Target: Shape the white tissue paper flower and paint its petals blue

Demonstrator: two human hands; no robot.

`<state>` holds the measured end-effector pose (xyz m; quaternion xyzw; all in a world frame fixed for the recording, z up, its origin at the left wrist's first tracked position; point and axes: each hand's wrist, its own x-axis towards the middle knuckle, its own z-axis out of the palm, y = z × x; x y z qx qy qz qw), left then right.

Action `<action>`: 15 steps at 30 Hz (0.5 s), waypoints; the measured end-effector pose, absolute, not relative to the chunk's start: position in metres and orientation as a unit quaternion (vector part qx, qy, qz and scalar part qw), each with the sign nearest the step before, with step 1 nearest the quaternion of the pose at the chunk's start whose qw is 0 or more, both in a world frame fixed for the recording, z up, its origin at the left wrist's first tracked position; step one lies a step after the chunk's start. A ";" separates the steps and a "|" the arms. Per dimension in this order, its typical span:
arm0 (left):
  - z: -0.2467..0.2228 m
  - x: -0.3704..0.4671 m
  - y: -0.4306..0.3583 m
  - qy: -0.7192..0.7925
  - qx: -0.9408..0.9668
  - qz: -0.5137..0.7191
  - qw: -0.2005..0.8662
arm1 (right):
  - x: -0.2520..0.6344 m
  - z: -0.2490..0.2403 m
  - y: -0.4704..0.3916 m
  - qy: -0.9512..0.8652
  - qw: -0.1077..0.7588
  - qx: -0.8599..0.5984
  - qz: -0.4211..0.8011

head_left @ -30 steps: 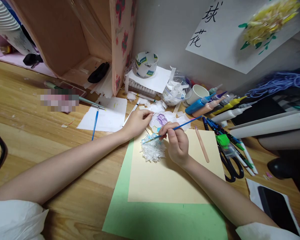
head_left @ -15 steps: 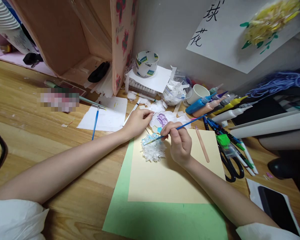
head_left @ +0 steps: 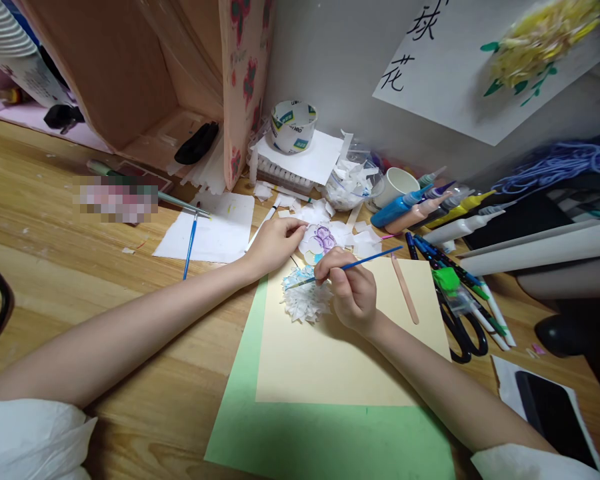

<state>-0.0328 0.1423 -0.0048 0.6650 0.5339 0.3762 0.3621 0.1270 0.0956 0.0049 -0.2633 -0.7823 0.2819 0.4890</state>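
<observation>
My right hand (head_left: 347, 283) is closed around a thin blue paintbrush (head_left: 367, 259). The brush tip rests on the upper left part of a ruffled white paper flower (head_left: 306, 303), whose top petals are tinted blue. The flower lies on a cream sheet (head_left: 340, 373), which sits over a green sheet (head_left: 290, 440). Just above the flower, my left hand (head_left: 277, 243) has its thumb and forefinger together at the left edge of a white palette (head_left: 324, 239) with purple and light blue paint.
A second blue brush (head_left: 192, 240) lies on white paper (head_left: 173, 243) at left. Behind are a tape roll (head_left: 294, 130), a paper cup (head_left: 399, 187) and paint bottles (head_left: 400, 208). A wooden stick (head_left: 405, 290), scissors (head_left: 460, 333) and pens lie right, a phone (head_left: 555, 413) lower right.
My right hand has shifted slightly left and the rear end of its brush has dropped lower. The brush tip stays at the flower, and my left hand has hardly moved.
</observation>
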 end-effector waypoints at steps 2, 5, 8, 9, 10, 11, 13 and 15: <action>-0.005 -0.033 0.142 0.535 0.665 0.374 0.362 | 0.127 0.004 0.096 -0.772 0.509 -0.272 0.267; -0.006 -0.033 0.142 0.533 0.666 0.375 0.363 | 0.127 0.004 0.096 -0.759 0.531 -0.272 0.262; -0.007 -0.033 0.143 0.530 0.665 0.379 0.365 | 0.127 0.004 0.097 -0.770 0.514 -0.275 0.257; -0.007 -0.033 0.143 0.530 0.665 0.380 0.365 | 0.127 0.004 0.097 -0.772 0.511 -0.279 0.255; -0.007 -0.033 0.143 0.530 0.664 0.381 0.366 | 0.127 0.004 0.097 -0.770 0.512 -0.283 0.255; -0.007 -0.033 0.143 0.529 0.663 0.381 0.368 | 0.127 0.004 0.097 -0.763 0.520 -0.285 0.257; -0.006 -0.033 0.143 0.529 0.662 0.380 0.371 | 0.127 0.004 0.097 -0.747 0.539 -0.284 0.266; -0.006 -0.032 0.143 0.530 0.662 0.379 0.370 | 0.127 0.004 0.097 -0.744 0.542 -0.276 0.275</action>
